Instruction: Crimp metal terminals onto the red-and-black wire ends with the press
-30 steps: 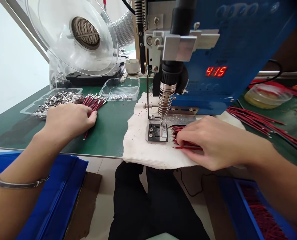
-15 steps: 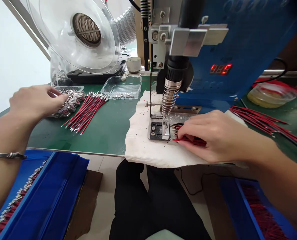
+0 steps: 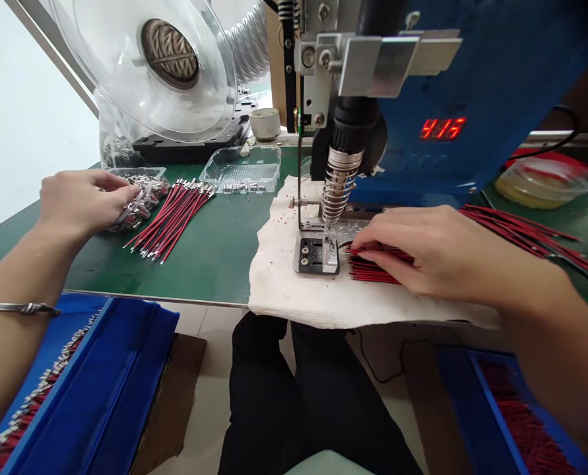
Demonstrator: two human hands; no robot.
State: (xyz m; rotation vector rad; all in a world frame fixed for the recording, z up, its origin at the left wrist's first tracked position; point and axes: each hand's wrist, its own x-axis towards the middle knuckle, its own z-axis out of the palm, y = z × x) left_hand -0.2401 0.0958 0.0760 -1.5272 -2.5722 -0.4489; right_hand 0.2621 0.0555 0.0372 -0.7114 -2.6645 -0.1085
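Note:
My left hand (image 3: 83, 201) reaches into a pile of small metal connectors (image 3: 148, 198) in a clear plastic tray. Its thumb and index finger come together there; what lies between them is too small to make out. Beside it lies a bundle of red and black wires (image 3: 175, 221) with metal ends. My right hand (image 3: 422, 247) is at a second bunch of wires (image 3: 373, 272) on a white cloth, thumb and fingertips closed on wire near its left ends. Just left of those ends is a small metal fixture (image 3: 329, 254) under the spring-wrapped soldering head (image 3: 342, 185).
A blue machine (image 3: 422, 165) with a red digital display stands behind the fixture. Behind the tray is a clear round fume hood (image 3: 110, 66). Another clear tray (image 3: 244, 175) holds a few connectors. More wires (image 3: 526, 231) lie at right. Blue bins (image 3: 90, 389) sit below the table edge.
My right hand has moved slightly up and away from the fixture, uncovering more of the wires beneath it. My left hand stays at the connector pile, its fingertips slightly further right.

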